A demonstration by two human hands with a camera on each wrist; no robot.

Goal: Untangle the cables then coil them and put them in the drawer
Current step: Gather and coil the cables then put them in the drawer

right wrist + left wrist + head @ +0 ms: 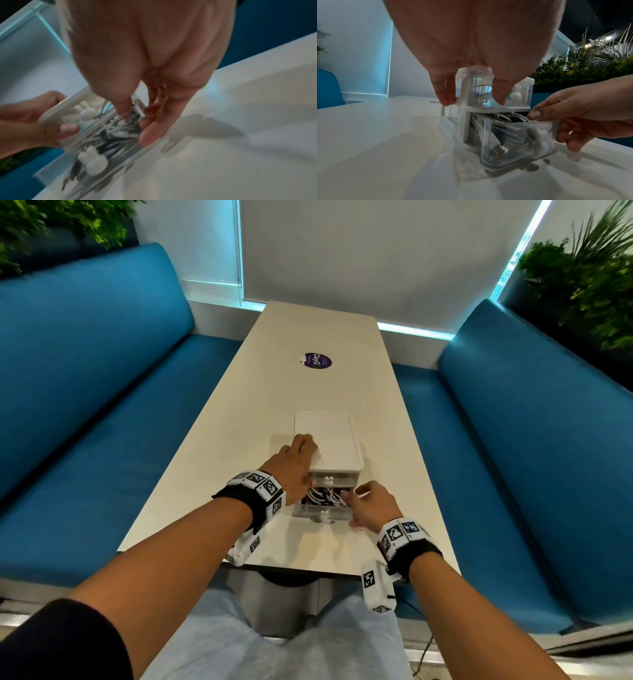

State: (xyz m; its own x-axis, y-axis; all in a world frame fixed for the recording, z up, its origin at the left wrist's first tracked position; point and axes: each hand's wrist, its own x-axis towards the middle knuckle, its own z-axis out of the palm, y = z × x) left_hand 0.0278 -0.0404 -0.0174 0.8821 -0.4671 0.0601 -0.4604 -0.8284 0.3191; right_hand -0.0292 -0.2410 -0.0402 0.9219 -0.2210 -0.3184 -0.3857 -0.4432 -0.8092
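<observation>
Head view: near the tabletop's near edge, the left hand clamps the white drawer unit, hiding its left side. Left wrist: clear plastic drawer, open, packed with white cables. Right wrist, blurred: the right hand grips the drawer's side.

A white table runs toward twelve o'clock, bearing a purple sticker; blue benches flank it, plants behind them.
</observation>
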